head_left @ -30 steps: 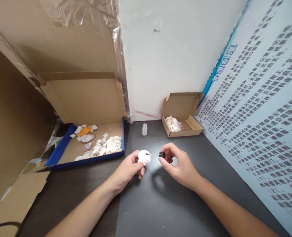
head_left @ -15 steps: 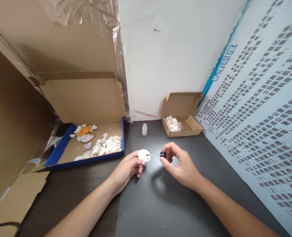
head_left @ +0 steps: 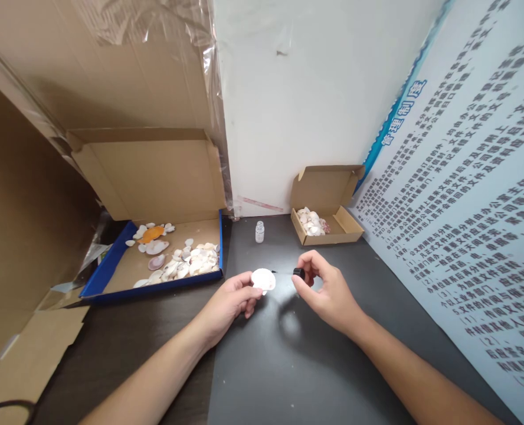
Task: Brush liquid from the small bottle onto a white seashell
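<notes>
My left hand (head_left: 232,301) pinches a white seashell (head_left: 263,279) by its left edge, thumb on top. In my right hand (head_left: 326,292), thumb and fingers close on the black cap of a small applicator brush (head_left: 298,273). Its thin clear stem points left and ends in a dark tip just beside the shell's right edge; whether tip and shell touch I cannot tell. Behind my hands a small clear glass bottle (head_left: 259,232) with a label stands upright and uncapped on the dark table (head_left: 253,378).
To the left lies an open blue-edged cardboard box (head_left: 156,285) holding many shells, an orange one (head_left: 151,234) among them. At the back right sits a smaller open cardboard box (head_left: 333,239) with white shells (head_left: 310,221). A printed board (head_left: 465,195) leans along the right side.
The brush has moved right, its tip shifting from over the shell's face to beside its edge. My left hand has turned the shell slightly and shifted it up and right.
</notes>
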Demonstrator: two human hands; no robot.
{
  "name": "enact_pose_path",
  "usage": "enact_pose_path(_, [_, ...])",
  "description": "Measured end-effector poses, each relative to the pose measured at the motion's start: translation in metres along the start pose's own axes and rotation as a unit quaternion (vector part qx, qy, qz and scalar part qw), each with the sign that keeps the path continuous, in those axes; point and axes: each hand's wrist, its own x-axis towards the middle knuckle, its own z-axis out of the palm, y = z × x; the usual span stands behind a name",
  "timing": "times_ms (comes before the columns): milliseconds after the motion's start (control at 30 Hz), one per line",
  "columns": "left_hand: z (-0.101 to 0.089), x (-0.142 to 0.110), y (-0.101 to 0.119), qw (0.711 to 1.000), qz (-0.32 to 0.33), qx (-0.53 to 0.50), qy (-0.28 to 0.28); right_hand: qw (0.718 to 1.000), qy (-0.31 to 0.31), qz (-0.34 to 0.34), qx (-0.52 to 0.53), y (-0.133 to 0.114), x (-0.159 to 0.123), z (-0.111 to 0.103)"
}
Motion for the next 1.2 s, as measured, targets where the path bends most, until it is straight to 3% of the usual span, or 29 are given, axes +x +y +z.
enact_pose_path(133, [-0.0011,0.0004,-0.0001,1.0,0.002,0.005,-0.004,0.999,-0.036,-0.008,0.011,0.0004,0.0005,0.0])
enact_pose_path(300, [-0.0009,0.0,0.0006,1.0,0.006,-0.005,-0.003,1.0,-0.008,0.001,0.0,0.0019,0.0006,-0.0009])
enact_pose_path(433, [-0.0008,-0.0003,0.0004,1.0,-0.002,-0.013,-0.004,0.998,-0.056,-0.02,0.025,0.0029,0.0008,-0.0014])
enact_pose_path(633, [-0.0023,0.0018,-0.0016,0.999,0.006,-0.038,-0.01,1.0,-0.001,-0.005,0.008,0.0066,0.0021,-0.0016])
enact_pose_path(900, [-0.0093,0.0069,-0.0006,0.995,-0.003,-0.07,-0.072,0.999,-0.027,-0.029,0.007,0.0043,-0.002,0.0037])
enact_pose_path(1000, [-0.009,0.0057,-0.0008,0.996,-0.005,-0.043,-0.073,0.999,-0.007,-0.033,-0.018,0.0046,-0.0021,0.0035])
enact_pose_path(1200, [-0.0103,0.0061,-0.0038,0.997,0.003,-0.037,-0.068,0.997,-0.024,-0.058,-0.04,0.0038,-0.0018,0.0024])
